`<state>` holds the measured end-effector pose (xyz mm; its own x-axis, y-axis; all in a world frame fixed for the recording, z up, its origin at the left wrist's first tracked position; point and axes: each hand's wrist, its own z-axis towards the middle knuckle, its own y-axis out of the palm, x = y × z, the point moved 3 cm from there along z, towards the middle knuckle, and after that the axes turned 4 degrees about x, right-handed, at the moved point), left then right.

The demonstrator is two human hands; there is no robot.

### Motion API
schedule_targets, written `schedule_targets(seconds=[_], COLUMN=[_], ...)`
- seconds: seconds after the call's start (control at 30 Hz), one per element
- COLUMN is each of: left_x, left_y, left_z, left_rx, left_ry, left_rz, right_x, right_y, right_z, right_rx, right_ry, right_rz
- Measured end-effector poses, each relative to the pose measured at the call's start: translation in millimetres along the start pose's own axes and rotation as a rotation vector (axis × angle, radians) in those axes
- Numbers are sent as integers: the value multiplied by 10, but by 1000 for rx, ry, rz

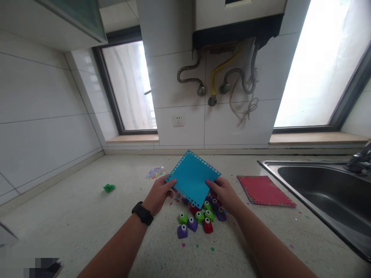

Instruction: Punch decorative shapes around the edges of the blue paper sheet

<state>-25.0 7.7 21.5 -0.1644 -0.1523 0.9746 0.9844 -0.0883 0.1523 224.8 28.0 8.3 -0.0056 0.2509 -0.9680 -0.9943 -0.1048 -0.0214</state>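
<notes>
A square sheet of blue paper [193,175] is held up over the counter, turned so that one corner points away from me. Small punched holes run along three of its edges; the lower right edge looks plain. My left hand [160,193] pinches its left corner between thumb and fingers. On the right side, my right hand [219,189] grips the sheet with the thumb on top. Below the paper lie several small craft punches in green [208,215], purple [182,231] and red [208,225]; the sheet hides some of them.
A stack of red paper [266,190] with punched edges lies to the right, beside the steel sink [327,193]. A crumpled green piece [109,188] sits at left. Colourful paper bits [155,172] are heaped behind my left hand. Loose confetti dots the counter [95,224].
</notes>
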Motion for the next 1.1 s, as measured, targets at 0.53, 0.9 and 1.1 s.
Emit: schedule_targets(seconds=[0.53,0.9,1.1], left_x=[-372,-426,-456], left_y=[202,149,126], left_z=[291,258,268], left_rx=[45,22,18], left_ry=[87,88,81], left_rz=[45,73,87], right_x=[125,49,48], right_y=[-56,-22,-28], right_z=[79,21,32], right_rx=[123,108,129], right_ry=[-43,-8,-32], right_rz=[-234,-309,-319])
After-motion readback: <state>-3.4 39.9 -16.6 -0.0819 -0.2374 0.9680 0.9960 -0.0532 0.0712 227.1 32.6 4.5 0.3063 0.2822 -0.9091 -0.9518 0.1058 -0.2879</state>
